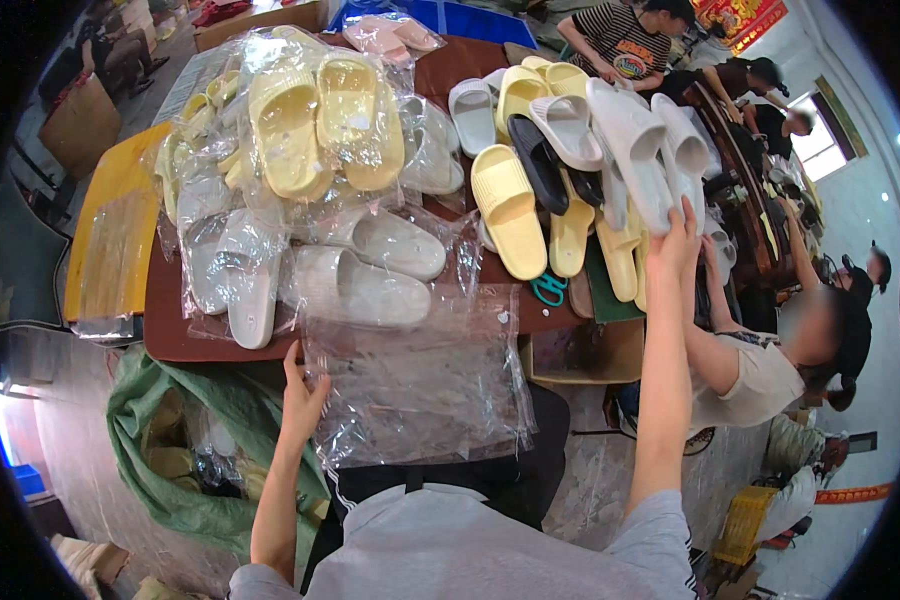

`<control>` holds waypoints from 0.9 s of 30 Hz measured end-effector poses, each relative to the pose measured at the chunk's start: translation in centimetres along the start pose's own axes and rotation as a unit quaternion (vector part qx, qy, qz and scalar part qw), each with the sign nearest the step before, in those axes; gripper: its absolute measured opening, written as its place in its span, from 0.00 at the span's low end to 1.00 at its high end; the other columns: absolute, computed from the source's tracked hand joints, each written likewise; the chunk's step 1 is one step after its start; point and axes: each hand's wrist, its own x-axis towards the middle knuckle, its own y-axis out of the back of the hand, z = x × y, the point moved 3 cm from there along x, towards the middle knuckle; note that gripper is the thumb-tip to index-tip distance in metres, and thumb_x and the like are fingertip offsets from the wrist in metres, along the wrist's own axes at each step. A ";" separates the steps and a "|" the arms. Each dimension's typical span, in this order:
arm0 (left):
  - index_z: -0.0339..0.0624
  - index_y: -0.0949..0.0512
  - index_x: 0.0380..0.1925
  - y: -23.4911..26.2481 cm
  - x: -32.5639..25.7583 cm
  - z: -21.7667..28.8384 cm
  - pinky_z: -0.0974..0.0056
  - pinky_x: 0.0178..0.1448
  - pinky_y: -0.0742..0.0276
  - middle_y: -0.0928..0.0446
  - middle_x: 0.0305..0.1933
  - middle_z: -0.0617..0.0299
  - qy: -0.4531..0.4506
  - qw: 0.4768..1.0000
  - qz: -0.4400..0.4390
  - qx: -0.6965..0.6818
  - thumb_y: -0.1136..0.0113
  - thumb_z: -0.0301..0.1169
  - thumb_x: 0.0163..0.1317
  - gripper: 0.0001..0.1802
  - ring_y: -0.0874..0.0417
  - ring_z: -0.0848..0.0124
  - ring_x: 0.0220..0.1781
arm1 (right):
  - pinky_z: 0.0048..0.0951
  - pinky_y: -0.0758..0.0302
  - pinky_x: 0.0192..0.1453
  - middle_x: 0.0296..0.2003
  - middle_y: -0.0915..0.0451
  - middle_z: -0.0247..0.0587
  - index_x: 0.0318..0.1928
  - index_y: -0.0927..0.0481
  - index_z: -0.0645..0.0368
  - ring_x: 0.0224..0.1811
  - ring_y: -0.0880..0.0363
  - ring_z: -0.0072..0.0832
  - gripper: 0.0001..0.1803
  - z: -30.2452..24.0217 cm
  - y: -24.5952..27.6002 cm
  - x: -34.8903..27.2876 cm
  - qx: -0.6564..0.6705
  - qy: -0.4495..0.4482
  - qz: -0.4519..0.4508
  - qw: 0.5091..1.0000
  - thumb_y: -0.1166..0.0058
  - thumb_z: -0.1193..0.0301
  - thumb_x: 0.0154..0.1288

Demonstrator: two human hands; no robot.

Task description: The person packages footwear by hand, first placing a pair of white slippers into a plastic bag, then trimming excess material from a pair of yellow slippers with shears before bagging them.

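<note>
The left hand (303, 392) reaches up to the tabletop (170, 335) edge, fingers pinching the clear plastic bags (420, 385) hanging there. The right hand (676, 245) (arm stretched far forward) grips a white slipper (638, 150) in the loose pile.

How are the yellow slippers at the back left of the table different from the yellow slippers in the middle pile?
The yellow foam slippers at back left are wrapped in clear plastic bags; the yellow foam slippers in the middle pile lie bare. The bagged ones lie on other bagged pairs; the bare ones mix with white and black slippers. Neither hand touches either group. Both share the same pale colour and open-toe shape.
</note>
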 end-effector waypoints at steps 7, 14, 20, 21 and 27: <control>0.50 0.51 0.77 -0.2 -2.8 2.5 0.67 0.54 0.25 0.27 0.58 0.55 0.020 0.998 -0.057 -0.029 0.41 0.14 0.59 0.48 0.23 0.71 0.50 | 0.38 0.35 0.68 0.69 0.37 0.45 0.79 0.55 0.51 0.68 0.33 0.35 0.52 4.7 -9.2 4.3 -0.204 -0.118 -0.246 0.940 0.33 0.59 0.64; 0.45 0.31 0.68 -0.4 -3.0 3.7 0.71 0.45 0.26 0.31 0.62 0.59 0.011 0.993 -0.114 0.023 0.45 0.20 0.67 0.28 0.26 0.75 0.44 | 0.35 0.37 0.71 0.68 0.34 0.49 0.74 0.42 0.62 0.69 0.34 0.34 0.39 4.4 -6.4 1.0 -0.338 0.031 -0.170 0.925 0.40 0.61 0.70; 0.38 0.24 0.59 -0.2 -3.7 3.0 0.71 0.41 0.25 0.29 0.56 0.61 0.042 0.993 -0.110 0.001 0.40 0.24 0.65 0.21 0.24 0.76 0.39 | 0.38 0.34 0.71 0.61 0.26 0.48 0.57 0.21 0.59 0.66 0.28 0.43 0.20 4.5 -3.8 -23.5 -0.368 0.034 -0.453 0.811 0.41 0.70 0.66; 0.37 0.27 0.62 -0.4 -3.8 2.8 0.70 0.41 0.24 0.30 0.58 0.62 0.064 0.991 -0.116 -0.007 0.38 0.22 0.63 0.25 0.23 0.76 0.38 | 0.42 0.39 0.74 0.65 0.29 0.48 0.60 0.21 0.54 0.71 0.34 0.44 0.21 5.0 -2.9 -26.6 -0.412 0.073 -0.502 0.757 0.41 0.68 0.66; 0.43 0.35 0.70 -0.2 -3.4 1.7 0.70 0.43 0.23 0.35 0.67 0.61 0.118 0.981 -0.129 -0.084 0.46 0.15 0.61 0.35 0.21 0.76 0.40 | 0.64 0.57 0.76 0.74 0.41 0.49 0.67 0.26 0.42 0.78 0.51 0.54 0.30 10.3 3.2 -35.4 -0.507 0.031 -0.523 0.685 0.41 0.53 0.65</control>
